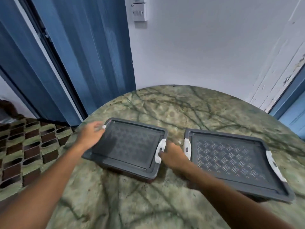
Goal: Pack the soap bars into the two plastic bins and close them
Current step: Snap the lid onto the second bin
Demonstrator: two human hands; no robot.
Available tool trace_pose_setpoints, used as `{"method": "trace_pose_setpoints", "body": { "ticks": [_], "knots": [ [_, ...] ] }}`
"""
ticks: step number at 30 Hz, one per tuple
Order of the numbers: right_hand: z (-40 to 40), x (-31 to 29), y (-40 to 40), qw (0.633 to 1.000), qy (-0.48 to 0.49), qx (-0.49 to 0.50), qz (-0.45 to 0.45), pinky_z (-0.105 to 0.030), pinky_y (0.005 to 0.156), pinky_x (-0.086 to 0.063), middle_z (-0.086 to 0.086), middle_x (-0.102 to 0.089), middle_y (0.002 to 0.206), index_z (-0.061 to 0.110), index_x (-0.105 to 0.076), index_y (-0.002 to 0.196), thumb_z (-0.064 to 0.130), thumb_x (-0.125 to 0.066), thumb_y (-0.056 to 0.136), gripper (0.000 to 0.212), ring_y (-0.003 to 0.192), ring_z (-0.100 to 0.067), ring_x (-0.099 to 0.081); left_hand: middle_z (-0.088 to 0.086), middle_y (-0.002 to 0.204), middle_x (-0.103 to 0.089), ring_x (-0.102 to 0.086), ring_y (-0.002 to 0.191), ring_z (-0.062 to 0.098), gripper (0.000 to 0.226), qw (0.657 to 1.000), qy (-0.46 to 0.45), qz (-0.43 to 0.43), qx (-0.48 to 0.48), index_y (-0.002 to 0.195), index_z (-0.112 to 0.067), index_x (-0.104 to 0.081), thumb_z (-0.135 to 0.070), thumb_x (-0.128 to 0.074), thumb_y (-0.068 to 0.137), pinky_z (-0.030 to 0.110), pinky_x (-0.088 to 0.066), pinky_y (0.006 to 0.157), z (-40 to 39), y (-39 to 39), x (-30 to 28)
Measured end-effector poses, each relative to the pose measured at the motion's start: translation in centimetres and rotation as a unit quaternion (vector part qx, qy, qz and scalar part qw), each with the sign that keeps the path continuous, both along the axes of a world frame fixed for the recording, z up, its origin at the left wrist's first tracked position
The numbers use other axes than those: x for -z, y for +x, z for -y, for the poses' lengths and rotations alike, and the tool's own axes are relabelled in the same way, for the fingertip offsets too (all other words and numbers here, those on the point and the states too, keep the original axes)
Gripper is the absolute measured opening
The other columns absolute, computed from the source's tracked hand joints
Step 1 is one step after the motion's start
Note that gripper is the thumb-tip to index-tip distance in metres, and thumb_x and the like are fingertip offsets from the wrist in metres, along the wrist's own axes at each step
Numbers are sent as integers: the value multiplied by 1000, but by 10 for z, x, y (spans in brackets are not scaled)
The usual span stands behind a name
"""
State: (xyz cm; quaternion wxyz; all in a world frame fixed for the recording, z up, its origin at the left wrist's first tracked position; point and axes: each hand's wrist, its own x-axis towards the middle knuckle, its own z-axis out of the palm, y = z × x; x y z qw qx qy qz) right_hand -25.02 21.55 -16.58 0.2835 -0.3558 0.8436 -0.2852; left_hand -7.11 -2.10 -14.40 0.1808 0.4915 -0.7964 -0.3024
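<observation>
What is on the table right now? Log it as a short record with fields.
surface: round green marble table
left bin: grey lid on, white clips at both ends
right bin: grey lid on, white clips at both ends
left hand: at left bin's far-left clip, blurred
right hand: fingers on left bin's right clip
soap bars: none visible

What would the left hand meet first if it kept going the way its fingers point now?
The left hand points toward the white latch at the left bin's far left corner, and the fingertips look already at it. The hand is blurred, so contact is uncertain; past it lies only bare table.
</observation>
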Motion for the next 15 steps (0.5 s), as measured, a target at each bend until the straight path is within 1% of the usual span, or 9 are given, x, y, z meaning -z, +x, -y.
{"method": "trace_pose_setpoints", "body": {
  "ticks": [2,4,6,8,10,11,13,14,15],
  "knots": [
    [17,14,3,993,14,67,92,-27,77,-39,-17,-52,132,4,-40,132,23,-52,93,45,119,-34,-52,14,129,-58,-55,115,32,43,998,38,18,-47,130,-11,-54,-27,-61,90,38,-43,97,26,21,24],
    [28,23,4,982,1,133,137,-32,76,-47,-18,-49,135,4,-34,136,24,-57,93,53,119,-34,-52,12,129,-57,-53,118,32,45,993,104,13,-46,129,-10,-54,-35,-58,92,39,-39,100,41,28,47],
    [35,26,4,977,-3,166,135,-39,70,-55,-18,-50,132,5,-36,133,21,-61,90,53,115,-35,-55,12,126,-59,-55,115,30,41,989,147,-10,-33,122,-12,-58,-39,-57,92,41,-40,100,50,27,64],
    [38,27,2,974,1,175,144,-41,57,-58,-17,-53,125,6,-38,128,15,-63,88,49,106,-36,-61,13,120,-63,-58,107,30,34,989,143,-21,-35,118,-13,-62,-33,-59,91,42,-43,95,57,23,74],
    [41,28,0,973,4,176,148,-43,52,-59,-16,-55,119,7,-40,124,12,-63,87,44,97,-36,-65,15,116,-64,-60,103,30,31,990,133,-24,-48,118,-13,-62,-26,-62,89,43,-47,91,61,20,78],
    [41,27,-1,975,8,171,140,-42,53,-58,-16,-57,118,7,-42,122,12,-63,87,42,97,-35,-65,14,116,-65,-61,102,30,31,989,136,-27,-54,118,-14,-63,-25,-63,89,43,-48,89,63,20,81],
    [43,27,-6,981,14,157,112,-43,65,-59,-16,-61,117,6,-47,117,13,-64,85,37,100,-34,-65,13,115,-65,-61,100,30,32,988,138,-35,-65,118,-14,-62,-23,-64,88,42,-50,85,59,18,78],
    [44,27,-6,982,17,154,106,-43,68,-59,-16,-62,114,6,-49,111,13,-65,86,30,98,-34,-65,12,114,-64,-61,99,30,31,987,142,-37,-72,118,-14,-62,-23,-64,88,41,-52,80,56,19,77],
    [43,25,-11,982,17,157,101,-42,63,-59,-16,-62,108,7,-49,104,13,-63,87,24,91,-34,-66,11,114,-64,-61,97,30,31,985,146,-49,-78,119,-15,-61,-22,-64,88,40,-54,74,54,15,78]
  ]
}}
